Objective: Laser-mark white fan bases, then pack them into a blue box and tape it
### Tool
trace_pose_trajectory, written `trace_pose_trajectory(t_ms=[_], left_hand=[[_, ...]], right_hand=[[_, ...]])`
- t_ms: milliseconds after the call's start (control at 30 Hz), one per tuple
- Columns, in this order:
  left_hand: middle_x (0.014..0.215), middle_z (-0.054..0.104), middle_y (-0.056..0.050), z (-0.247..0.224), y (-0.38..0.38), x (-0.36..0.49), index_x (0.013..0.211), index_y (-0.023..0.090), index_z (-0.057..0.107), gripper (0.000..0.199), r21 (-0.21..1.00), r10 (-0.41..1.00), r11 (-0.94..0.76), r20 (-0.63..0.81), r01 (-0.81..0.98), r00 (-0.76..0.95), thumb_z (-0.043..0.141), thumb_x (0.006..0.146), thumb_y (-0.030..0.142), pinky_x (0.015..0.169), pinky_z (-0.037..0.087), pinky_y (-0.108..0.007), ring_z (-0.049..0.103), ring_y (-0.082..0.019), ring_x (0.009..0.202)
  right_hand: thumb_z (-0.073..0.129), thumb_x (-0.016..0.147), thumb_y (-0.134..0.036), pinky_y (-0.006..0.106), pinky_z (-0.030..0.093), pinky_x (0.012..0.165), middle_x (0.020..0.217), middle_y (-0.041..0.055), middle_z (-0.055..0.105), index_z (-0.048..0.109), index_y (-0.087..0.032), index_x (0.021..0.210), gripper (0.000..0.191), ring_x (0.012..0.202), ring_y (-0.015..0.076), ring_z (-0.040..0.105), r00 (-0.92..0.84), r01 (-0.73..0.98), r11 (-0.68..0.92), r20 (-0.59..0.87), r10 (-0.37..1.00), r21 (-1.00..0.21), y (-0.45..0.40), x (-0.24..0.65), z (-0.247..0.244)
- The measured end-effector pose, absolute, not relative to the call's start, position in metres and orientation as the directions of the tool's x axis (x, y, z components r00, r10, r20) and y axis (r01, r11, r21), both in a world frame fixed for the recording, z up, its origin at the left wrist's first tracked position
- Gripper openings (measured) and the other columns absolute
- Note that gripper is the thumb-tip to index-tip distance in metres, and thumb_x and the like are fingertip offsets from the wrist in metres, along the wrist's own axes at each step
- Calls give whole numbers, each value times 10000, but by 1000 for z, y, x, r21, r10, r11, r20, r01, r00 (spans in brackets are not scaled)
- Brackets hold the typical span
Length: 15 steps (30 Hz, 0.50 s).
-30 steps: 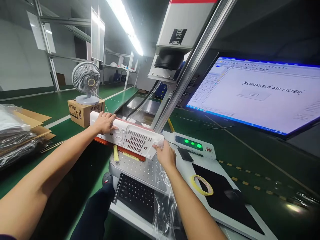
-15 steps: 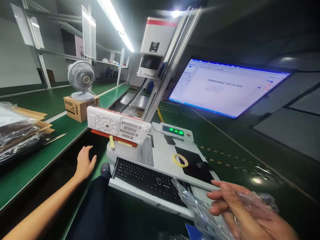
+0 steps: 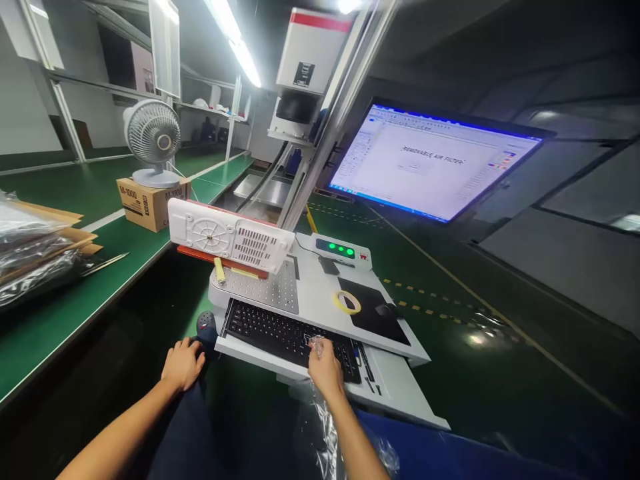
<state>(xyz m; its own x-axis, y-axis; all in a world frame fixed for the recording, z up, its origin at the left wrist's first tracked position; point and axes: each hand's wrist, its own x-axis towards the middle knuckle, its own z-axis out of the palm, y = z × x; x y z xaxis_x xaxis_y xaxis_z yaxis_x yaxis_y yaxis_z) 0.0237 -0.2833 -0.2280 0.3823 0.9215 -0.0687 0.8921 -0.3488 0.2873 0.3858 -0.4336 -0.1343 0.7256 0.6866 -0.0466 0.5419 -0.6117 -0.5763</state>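
Nearest to the viewer, the right hand is closed, its fingers pressed together on clear plastic film, which hangs down along the forearm. This film looks very light, soft and slippery, so a bunched grip should hold it better than a flat pinch at one edge. The left hand rests at the person's dark trouser leg, with fingers a little bent and nothing seen in it.

Beyond the right hand is a black keyboard on a pulled-out tray. On the machine table behind, a roll of yellow tape lies partly on a black mat, near a mouse.

Farther, the white panel stands on its long edge, tilted, over an orange strip above the plate with holes; no hand touches it. It seems to be stiff plastic, rather light, with a smooth surface which may scratch. Its two short ends look the best places to take hold, with the thin slats of the grille left free from pressure.

Farther back are a fan on a cardboard box and a lit screen.
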Motion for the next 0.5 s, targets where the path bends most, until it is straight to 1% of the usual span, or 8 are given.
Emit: trace_pose_trajectory(t_ms=[67,133,233,300,367,433,500], left_hand=[[1398,664,-154,-227,-282,24,1330,254,749,480,290,930,-328,-71,899,362,404,1058,447,1048,479,-515,619,-365,1275],[1358,670,-156,-229,-282,26,1297,249,755,467,294,936,-312,-70,903,346,413,1045,443,1041,472,-521,618,-367,1258],[1334,665,-163,-233,-282,29,1269,241,747,459,295,939,-303,-68,906,336,395,1043,430,1029,468,-529,616,-371,1245],[1331,661,-173,-234,-281,30,1267,232,736,465,275,940,-303,-74,913,334,366,1049,411,1016,473,-535,620,-378,1236],[1331,656,-188,-235,-277,32,1282,221,720,464,236,935,-314,-90,920,342,359,1043,388,1002,481,-550,627,-392,1227],[1326,655,-201,-235,-270,35,1292,211,708,451,202,927,-331,-113,922,357,378,1027,367,990,494,-563,636,-402,1221],[1330,654,-207,-234,-261,38,1298,207,704,437,187,919,-342,-137,921,369,412,1006,352,981,511,-567,644,-401,1225]], right_hand=[[425,1061,-213,337,510,863,1240,166,792,566,-176,1369,341,1049,281,783,737,558,-653,-57,674,-511,-421,396,-128],[438,1061,-224,368,513,879,1191,198,799,611,-150,1333,331,1080,328,777,734,565,-672,-80,674,-478,-414,404,-123],[433,1076,-295,392,523,906,1244,222,784,627,-140,1325,352,1117,363,768,736,577,-689,-87,672,-439,-415,412,-123],[414,1082,-392,393,531,912,1234,201,792,651,-173,1262,369,1124,365,764,748,560,-688,-74,659,-462,-421,416,-130],[391,1054,-518,396,540,898,1148,182,812,677,-214,1124,423,1100,372,764,765,524,-671,-57,641,-525,-430,419,-139],[364,989,-635,420,542,885,1089,195,814,680,-236,1026,511,1089,407,754,780,493,-639,-26,625,-590,-437,422,-149],[336,922,-714,454,543,883,1090,225,806,689,-237,1019,601,1096,451,738,786,489,-613,8,619,-621,-441,424,-156]])
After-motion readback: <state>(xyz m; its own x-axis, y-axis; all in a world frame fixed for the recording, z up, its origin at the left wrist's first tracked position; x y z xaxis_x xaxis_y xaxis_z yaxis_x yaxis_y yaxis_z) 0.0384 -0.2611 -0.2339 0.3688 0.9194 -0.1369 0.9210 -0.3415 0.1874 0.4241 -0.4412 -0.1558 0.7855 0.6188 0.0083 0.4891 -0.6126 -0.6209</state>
